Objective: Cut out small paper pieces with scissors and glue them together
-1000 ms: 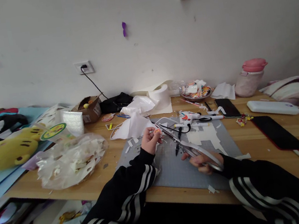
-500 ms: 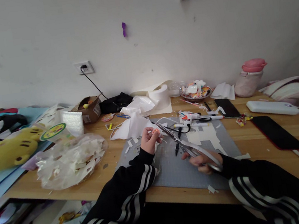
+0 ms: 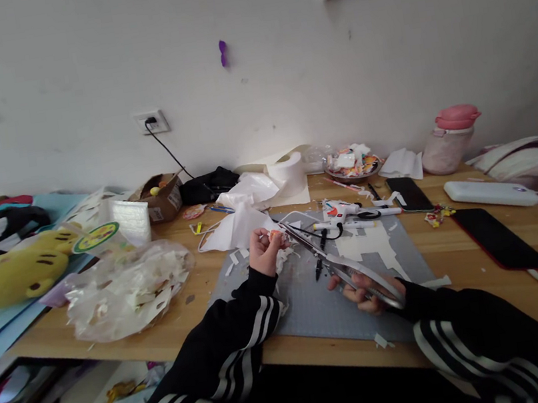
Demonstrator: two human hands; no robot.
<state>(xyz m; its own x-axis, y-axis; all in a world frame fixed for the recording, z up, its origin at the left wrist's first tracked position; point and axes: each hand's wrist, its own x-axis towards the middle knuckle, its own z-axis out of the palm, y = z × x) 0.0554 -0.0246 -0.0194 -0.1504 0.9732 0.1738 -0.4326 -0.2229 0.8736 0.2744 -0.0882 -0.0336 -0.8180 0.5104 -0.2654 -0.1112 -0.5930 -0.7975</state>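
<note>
One small orange-and-white paper cutout (image 3: 274, 235), partly hidden by fingers, held above the cutting mat; its printed detail is too small to read. One left hand (image 3: 263, 254), closed, pinching the cutout between thumb and fingers. One pair of scissors (image 3: 343, 264), grey-handled, blades pointing toward the cutout; whether they touch it cannot be told. One right hand (image 3: 363, 293), closed around the scissor handles. Both sleeves black with white stripes.

One grey cutting mat (image 3: 316, 312), beneath both hands, strewn with white paper scraps (image 3: 381, 243). One black pen (image 3: 321, 255), lying on the mat behind the scissors. One glue gun (image 3: 339, 209), white and orange, at the mat's far side, with white markers near it.

One crumpled white sheet (image 3: 236, 232), beyond the left hand; one white roll (image 3: 288, 173) standing behind it. One bowl (image 3: 355, 176), heaped with scraps, near the wall. One clear plastic bag (image 3: 127, 300) containing pale scraps, at left, beside a yellow plush toy (image 3: 11, 272). At right: two dark-screened phones (image 3: 501, 239), one white oblong case (image 3: 490, 193), one pink-lidded bottle (image 3: 449, 146). All upon a wooden table (image 3: 457, 291).
</note>
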